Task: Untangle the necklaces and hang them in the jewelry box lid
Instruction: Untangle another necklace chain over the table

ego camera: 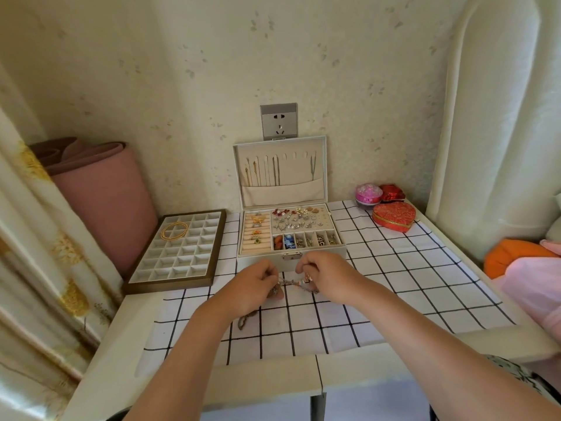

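Note:
A tangle of thin necklaces (293, 282) stretches between my two hands just in front of the white jewelry box (291, 235). My left hand (253, 284) pinches the left part of the tangle, and a loop of chain (244, 320) hangs from it onto the checked cloth. My right hand (324, 278) pinches the right part, near a small pinkish pendant. The box's lid (280, 170) stands upright against the wall, with several chains hanging from its hooks on the left and one at the right.
A compartment tray (179, 250) with a gold bangle lies left of the box. A red heart-shaped box (394, 216) and two small round boxes (368, 194) sit at the back right. A pink rolled mat (103, 196) stands at the left, and a wall socket (278, 121) above the lid.

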Motion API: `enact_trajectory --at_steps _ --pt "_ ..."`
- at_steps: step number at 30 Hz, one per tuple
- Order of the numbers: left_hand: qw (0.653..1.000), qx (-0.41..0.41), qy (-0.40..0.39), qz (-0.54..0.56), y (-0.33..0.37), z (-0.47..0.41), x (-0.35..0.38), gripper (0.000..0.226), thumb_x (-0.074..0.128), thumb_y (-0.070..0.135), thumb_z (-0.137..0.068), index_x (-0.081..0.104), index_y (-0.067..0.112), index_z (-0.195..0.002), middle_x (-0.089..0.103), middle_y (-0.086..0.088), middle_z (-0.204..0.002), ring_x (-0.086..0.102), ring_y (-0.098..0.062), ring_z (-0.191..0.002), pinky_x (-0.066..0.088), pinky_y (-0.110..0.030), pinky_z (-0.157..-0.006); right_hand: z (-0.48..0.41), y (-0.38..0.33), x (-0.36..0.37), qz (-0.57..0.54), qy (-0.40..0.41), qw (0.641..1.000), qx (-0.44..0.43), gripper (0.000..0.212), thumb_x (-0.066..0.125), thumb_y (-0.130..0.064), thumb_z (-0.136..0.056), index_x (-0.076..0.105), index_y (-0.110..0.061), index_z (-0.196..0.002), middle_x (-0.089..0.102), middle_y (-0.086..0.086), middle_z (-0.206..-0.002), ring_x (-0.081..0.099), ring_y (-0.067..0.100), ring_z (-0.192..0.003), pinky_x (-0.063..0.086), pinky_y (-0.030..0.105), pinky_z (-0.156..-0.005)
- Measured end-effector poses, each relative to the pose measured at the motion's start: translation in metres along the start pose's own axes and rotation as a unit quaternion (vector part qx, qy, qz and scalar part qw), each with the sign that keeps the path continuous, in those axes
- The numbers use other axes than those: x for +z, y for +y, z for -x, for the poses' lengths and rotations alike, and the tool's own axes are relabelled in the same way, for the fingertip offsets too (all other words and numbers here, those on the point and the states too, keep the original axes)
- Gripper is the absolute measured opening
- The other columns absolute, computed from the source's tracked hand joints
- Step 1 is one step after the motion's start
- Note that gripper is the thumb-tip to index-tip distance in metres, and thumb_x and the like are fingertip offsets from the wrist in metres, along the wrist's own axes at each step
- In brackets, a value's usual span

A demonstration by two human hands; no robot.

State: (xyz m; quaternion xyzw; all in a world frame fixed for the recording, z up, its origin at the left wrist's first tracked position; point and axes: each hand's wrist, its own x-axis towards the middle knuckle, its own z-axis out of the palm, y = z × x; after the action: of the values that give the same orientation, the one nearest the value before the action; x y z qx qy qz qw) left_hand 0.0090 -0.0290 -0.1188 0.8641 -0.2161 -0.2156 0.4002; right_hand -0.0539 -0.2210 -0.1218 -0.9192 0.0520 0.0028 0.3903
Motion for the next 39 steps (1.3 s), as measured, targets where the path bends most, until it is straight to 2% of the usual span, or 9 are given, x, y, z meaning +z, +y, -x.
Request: enact_trajectory --at_steps 4,7,10,16,21,26,31,33,39 --pt "0.997 -0.010 -0.010 0.070 0.003 0.000 0.003 0.013 0.044 0.015 -0.104 0.054 0.016 -0.094 0.068 -0.001 -0.069 0.062 -0.011 -0.064 0.054 -0.035 -0.077 0.001 0.004 0.004 0.005 0.019 1.000 -0.011 0.022 0.042 -0.018 -0.106 0.063 -0.024 -0.102 0.063 -0.002 -0.087 0.058 0.010 -0.058 0.042 0.016 -0.047" --pt "0.994 -0.016 -0.001 0.109 0.007 0.001 0.004 0.013 0.043 0.013 -0.103 0.052 0.014 -0.094 0.052 0.002 -0.058 0.048 -0.009 -0.051 0.060 -0.038 -0.073 0.000 0.007 0.007 0.008 0.005 1.000 -0.004 0.014 0.049 -0.024 -0.104 0.061 -0.030 -0.104 0.065 -0.004 -0.098 0.063 0.014 -0.086 0.054 0.031 -0.077" --pt "0.992 -0.016 0.010 0.127 0.011 0.004 0.003 0.012 0.042 0.011 -0.102 0.050 0.015 -0.094 0.046 0.003 -0.055 0.041 -0.006 -0.044 0.061 -0.039 -0.068 0.004 0.005 0.007 -0.008 -0.022 1.000 0.018 0.018 0.048 -0.039 -0.103 0.060 -0.030 -0.113 0.066 -0.007 -0.108 0.061 0.014 -0.101 0.051 0.035 -0.090" --pt "0.984 -0.006 -0.038 0.177 0.022 0.013 0.000 0.012 0.040 0.011 -0.104 0.050 0.014 -0.098 0.045 -0.001 -0.057 0.040 -0.010 -0.044 0.049 -0.026 -0.054 0.029 -0.022 0.013 0.083 -0.002 0.996 0.024 0.062 0.070 -0.078 -0.064 0.057 -0.034 -0.108 0.056 -0.017 -0.106 0.057 0.005 -0.095 0.044 0.028 -0.071" --pt "0.985 -0.002 -0.050 0.165 0.021 0.013 0.000 0.013 0.040 0.011 -0.104 0.050 0.014 -0.096 0.047 0.000 -0.058 0.035 -0.012 -0.046 0.047 -0.029 -0.061 0.033 -0.024 0.010 0.061 -0.054 0.996 -0.023 0.013 0.073 -0.040 -0.087 0.071 -0.026 -0.085 0.061 -0.014 -0.081 0.057 -0.001 -0.070 0.040 0.018 -0.060" --pt "0.964 -0.006 -0.057 0.259 0.026 0.014 -0.005 0.013 0.040 0.008 -0.104 0.050 0.012 -0.096 0.043 -0.003 -0.057 0.030 -0.015 -0.047 0.044 -0.029 -0.056 0.028 -0.014 0.007 -0.040 -0.054 0.998 -0.008 0.008 0.056 -0.030 -0.100 0.060 -0.028 -0.093 0.066 -0.006 -0.099 0.062 0.011 -0.095 0.051 0.036 -0.089" --pt "0.936 0.001 -0.078 0.344 0.027 0.017 -0.006 0.011 0.040 0.008 -0.105 0.049 0.010 -0.097 0.042 -0.004 -0.059 0.032 -0.016 -0.049 0.043 -0.031 -0.057 0.028 -0.025 0.007 -0.196 -0.072 0.977 0.033 0.002 0.049 -0.025 -0.104 0.050 -0.024 -0.104 0.071 0.000 -0.104 0.070 0.008 -0.092 0.054 0.024 -0.083" --pt "0.927 0.005 -0.083 0.366 0.026 0.017 -0.006 0.010 0.040 0.009 -0.104 0.048 0.009 -0.098 0.042 -0.005 -0.060 0.032 -0.016 -0.049 0.043 -0.031 -0.057 0.027 -0.024 0.008 -0.181 -0.094 0.978 0.045 0.014 0.052 -0.019 -0.100 0.050 -0.028 -0.109 0.070 0.006 -0.106 0.068 0.017 -0.096 0.052 0.034 -0.090" --pt "0.927 -0.008 -0.064 0.370 0.023 0.015 -0.012 0.010 0.042 0.010 -0.103 0.050 0.012 -0.098 0.038 -0.001 -0.059 0.028 -0.014 -0.048 0.037 -0.028 -0.052 0.026 -0.024 0.004 -0.208 -0.126 0.969 0.043 0.025 0.047 -0.004 -0.101 0.067 -0.018 -0.095 0.060 0.002 -0.076 0.055 0.010 -0.055 0.050 0.024 -0.055"
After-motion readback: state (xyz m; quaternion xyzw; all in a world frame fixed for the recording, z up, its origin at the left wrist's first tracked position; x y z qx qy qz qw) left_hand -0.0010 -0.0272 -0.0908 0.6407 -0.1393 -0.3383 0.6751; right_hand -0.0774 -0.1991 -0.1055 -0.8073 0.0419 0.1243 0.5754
